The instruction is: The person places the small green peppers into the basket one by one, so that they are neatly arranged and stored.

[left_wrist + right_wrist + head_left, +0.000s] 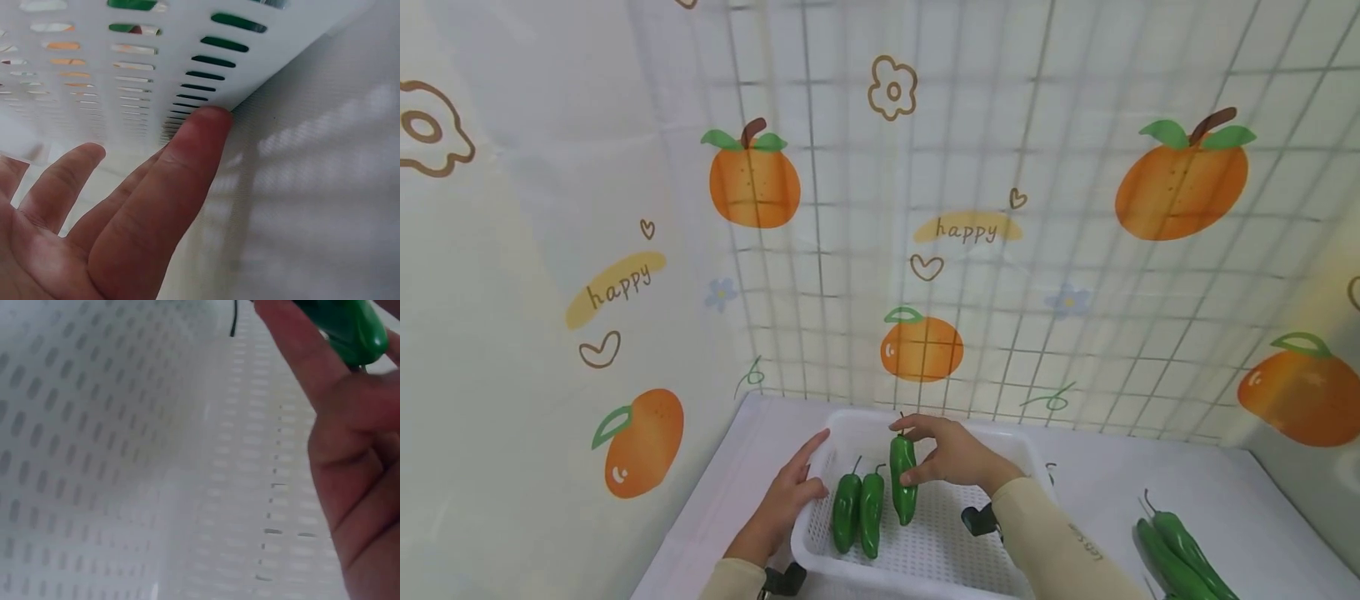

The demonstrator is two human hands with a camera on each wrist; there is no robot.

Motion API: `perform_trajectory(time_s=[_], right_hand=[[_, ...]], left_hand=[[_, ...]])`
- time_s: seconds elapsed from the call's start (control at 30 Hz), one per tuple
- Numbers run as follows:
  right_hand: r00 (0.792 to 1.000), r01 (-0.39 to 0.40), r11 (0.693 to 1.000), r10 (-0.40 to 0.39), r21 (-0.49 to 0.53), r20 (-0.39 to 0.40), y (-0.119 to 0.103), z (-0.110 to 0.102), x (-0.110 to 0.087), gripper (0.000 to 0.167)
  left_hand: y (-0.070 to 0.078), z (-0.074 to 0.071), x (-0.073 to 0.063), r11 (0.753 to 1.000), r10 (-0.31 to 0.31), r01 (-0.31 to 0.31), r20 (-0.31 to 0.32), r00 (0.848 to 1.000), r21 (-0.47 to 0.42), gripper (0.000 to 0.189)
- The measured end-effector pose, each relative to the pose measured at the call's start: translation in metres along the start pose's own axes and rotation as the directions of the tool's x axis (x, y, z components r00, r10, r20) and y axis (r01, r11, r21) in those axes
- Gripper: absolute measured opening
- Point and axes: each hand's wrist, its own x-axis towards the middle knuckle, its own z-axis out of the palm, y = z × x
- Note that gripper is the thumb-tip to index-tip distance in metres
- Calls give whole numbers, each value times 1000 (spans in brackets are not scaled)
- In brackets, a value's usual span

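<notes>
In the head view my right hand (951,454) pinches a green pepper (903,492) between thumb and fingers, over the white perforated basket (925,579). The right wrist view shows part of that pepper (359,331) at the upper right. Two more green peppers (846,512) lie side by side at the basket's left. My left hand (786,500) touches the basket's left side from outside. In the left wrist view its fingers are extended, one fingertip (209,122) against the slotted wall (144,75).
Several green peppers (1183,550) lie on the white table (1093,475) to the right of the basket. A fruit-printed sheet (850,250) hangs behind, with a wire grid showing through. Dark camera mounts (979,521) sit at both wrists.
</notes>
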Motion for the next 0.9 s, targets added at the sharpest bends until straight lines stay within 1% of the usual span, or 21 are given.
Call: perform_trajectory(time_s=[0.13, 0.23, 0.43, 0.7, 0.9], right_hand=[[998, 44, 997, -42, -63, 37, 4, 4, 1, 71], [997, 50, 994, -45, -97, 59, 2, 6, 1, 69], [994, 45, 991, -33, -128, 100, 1, 12, 1, 65], [987, 31, 986, -4, -162, 163, 2, 17, 2, 66], [983, 16, 980, 20, -197, 180, 3, 21, 1, 68]], left_hand=[[1, 0, -1, 1000, 5, -5, -2, 1000, 0, 87], [2, 1, -1, 1000, 7, -7, -7, 1000, 5, 87], [4, 1, -3, 1000, 2, -2, -9, 1000, 2, 87], [3, 0, -3, 1000, 7, -7, -16, 1000, 11, 87], [5, 1, -4, 1000, 6, -6, -8, 1000, 5, 87]])
